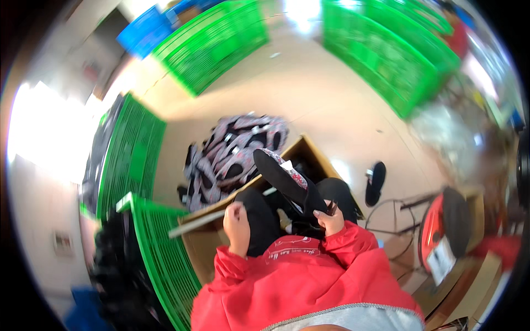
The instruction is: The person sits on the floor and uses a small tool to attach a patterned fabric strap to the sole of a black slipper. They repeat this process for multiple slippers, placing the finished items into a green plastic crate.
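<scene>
A black slipper with floral lining and a small white tag stands tilted above my lap. Its lower end reaches my right hand, whose thumb presses on the black material. A small dark, narrow item sticks up at the fingers of that hand; its kind is too small to tell. My left hand is closed in a loose fist by my left knee, apart from the slipper. What it holds, if anything, is hidden. An open cardboard box stands in front of my knees, with dark things inside.
A heap of patterned black-and-grey slippers lies on the floor beyond the box. One black slipper lies to the right, near a round red-and-black stool. Green crates stand at left, with more green crates at the back.
</scene>
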The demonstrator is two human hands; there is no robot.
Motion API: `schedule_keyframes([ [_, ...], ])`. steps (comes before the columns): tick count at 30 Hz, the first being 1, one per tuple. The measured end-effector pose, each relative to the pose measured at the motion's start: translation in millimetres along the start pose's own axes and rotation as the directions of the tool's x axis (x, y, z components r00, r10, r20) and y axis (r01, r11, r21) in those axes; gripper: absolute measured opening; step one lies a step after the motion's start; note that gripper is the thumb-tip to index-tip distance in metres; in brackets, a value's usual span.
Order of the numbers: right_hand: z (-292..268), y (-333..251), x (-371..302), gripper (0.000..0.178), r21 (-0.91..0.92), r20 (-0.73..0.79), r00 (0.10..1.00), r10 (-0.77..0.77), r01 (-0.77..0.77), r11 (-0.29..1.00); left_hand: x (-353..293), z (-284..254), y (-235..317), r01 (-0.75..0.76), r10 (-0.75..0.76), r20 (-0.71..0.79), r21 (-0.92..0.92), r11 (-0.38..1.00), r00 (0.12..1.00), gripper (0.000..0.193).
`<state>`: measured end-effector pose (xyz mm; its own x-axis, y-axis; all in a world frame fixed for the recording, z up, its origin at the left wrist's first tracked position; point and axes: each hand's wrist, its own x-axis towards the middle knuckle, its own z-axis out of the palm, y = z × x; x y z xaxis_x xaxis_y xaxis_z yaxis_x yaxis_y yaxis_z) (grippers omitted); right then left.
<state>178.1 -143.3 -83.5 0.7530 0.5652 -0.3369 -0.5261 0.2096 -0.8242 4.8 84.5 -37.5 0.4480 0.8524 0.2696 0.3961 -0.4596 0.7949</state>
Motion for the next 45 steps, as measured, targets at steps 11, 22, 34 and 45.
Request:
schedule_keyframes([
  [11, -88.1, -51.8, 30.4, 0.032, 0.172, -0.441, 0.881, -0.169, 0.268, 0.948, -5.1, 27.7, 15.1, -0.321, 0.302, 0.108, 0.310, 0.895, 0.947, 0.011],
  [22, -147.5, -46.9, 37.1, 0.040, 0.062, -0.624, 0.749, -0.223, 0.332, 0.941, -8.9, 26.3, 25.4, -0.373, 0.341, 0.151, 0.375, 0.849, 0.928, 0.008],
  [34, -164.2, -47.4, 45.9, 0.040, 0.020, -0.699, 0.680, -0.223, 0.331, 0.944, -7.6, 30.6, 23.6, -0.376, 0.334, 0.174, 0.386, 0.842, 0.927, 0.008],
  [45, -169.9, -41.5, 52.9, 0.043, 0.021, -0.715, 0.665, -0.217, 0.332, 0.943, -6.8, 29.2, 26.6, -0.380, 0.336, 0.178, 0.385, 0.841, 0.925, 0.007],
])
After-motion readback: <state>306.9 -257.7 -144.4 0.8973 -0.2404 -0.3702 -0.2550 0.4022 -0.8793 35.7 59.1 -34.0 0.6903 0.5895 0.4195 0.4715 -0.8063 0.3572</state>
